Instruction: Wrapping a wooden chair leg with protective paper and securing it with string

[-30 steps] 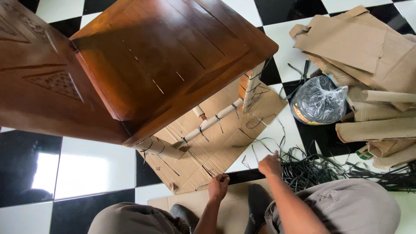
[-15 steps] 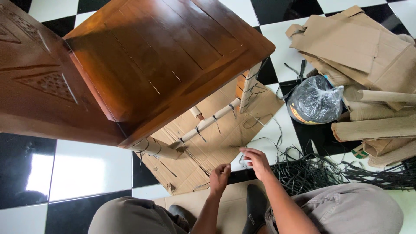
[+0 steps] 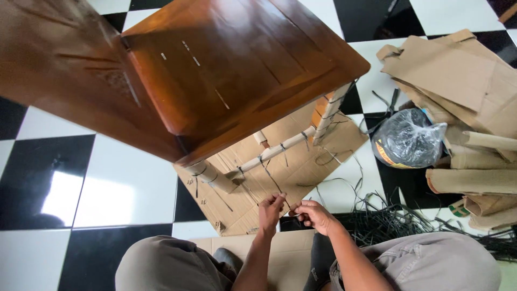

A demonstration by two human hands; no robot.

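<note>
A brown wooden chair (image 3: 215, 70) stands in front of me on a flat cardboard sheet (image 3: 301, 161). Its legs and the lower rung (image 3: 277, 151) are wrapped in paper and bound with thin black ties. My left hand (image 3: 271, 210) and my right hand (image 3: 311, 214) are close together just below the rung. Both pinch a thin black strap (image 3: 272, 180) that runs up to the rung.
A heap of loose black straps (image 3: 398, 221) lies on the checkered floor to my right. A knotted clear plastic bag (image 3: 407, 138) sits beside a pile of cardboard pieces and rolls (image 3: 468, 108). My knees and socked feet rest on cardboard at the bottom.
My right hand came left from the strap heap and met my left hand below the rung. Both now hold one strap. The view shifted slightly.
</note>
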